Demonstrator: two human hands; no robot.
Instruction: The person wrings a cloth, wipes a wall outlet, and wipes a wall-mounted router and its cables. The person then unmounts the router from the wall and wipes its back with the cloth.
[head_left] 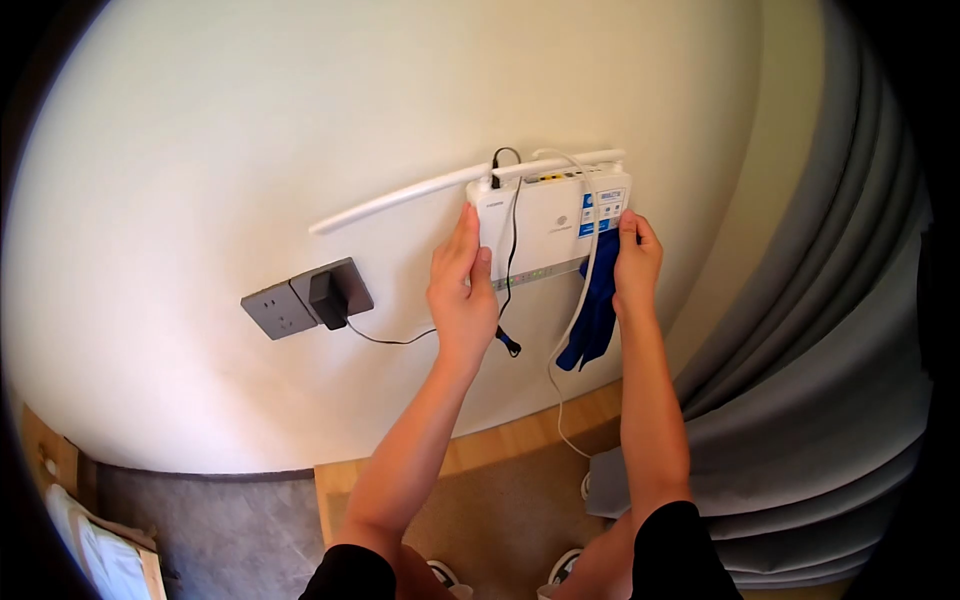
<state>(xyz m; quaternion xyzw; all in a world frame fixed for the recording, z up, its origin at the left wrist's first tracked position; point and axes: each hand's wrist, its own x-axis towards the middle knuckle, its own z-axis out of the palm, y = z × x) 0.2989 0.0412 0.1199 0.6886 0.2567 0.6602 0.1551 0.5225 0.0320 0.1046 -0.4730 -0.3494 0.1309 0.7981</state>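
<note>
A white router (535,225) with two white antennas (400,198) is up against the wall, small lights lit along its lower edge. My left hand (463,275) is closed on its left side. On the right side my right hand (638,255) grips the edge, thumb on the front by a blue-and-white label. A dark blue cloth (595,310) hangs at my right hand, partly behind the router; whether the fingers pinch it is hidden. A black power cable (514,240) and a white cable (588,285) run from the router's top and hang down across its front.
Left of my hands, a black power adapter (328,298) sits in a grey wall socket (280,310). Grey curtains (800,440) hang on the right. Below are a wooden ledge (480,440), my feet and a grey floor (240,530). White fabric (95,540) lies at lower left.
</note>
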